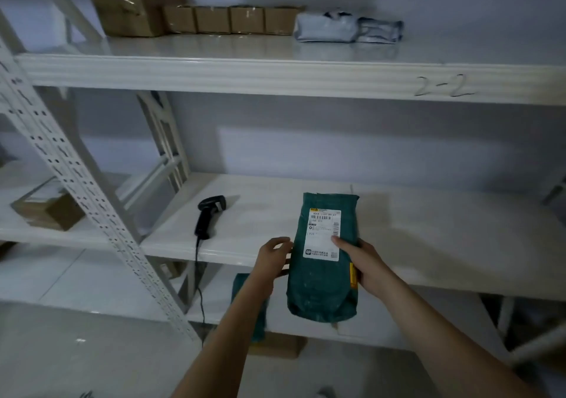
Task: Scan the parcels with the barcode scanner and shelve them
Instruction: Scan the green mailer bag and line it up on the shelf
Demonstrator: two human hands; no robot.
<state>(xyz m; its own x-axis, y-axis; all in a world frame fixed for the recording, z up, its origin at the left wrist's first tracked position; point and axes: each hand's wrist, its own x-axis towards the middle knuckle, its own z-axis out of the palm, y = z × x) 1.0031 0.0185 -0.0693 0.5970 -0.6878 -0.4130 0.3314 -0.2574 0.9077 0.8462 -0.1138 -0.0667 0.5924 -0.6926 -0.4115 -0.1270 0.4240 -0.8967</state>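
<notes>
Two hands, one green parcel

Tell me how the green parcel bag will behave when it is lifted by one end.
The green parcel bag is probably soft: its plastic skin is wrinkled and its corners rounded, so it may sag. It seems light, since the right hand holds its edge.
</notes>
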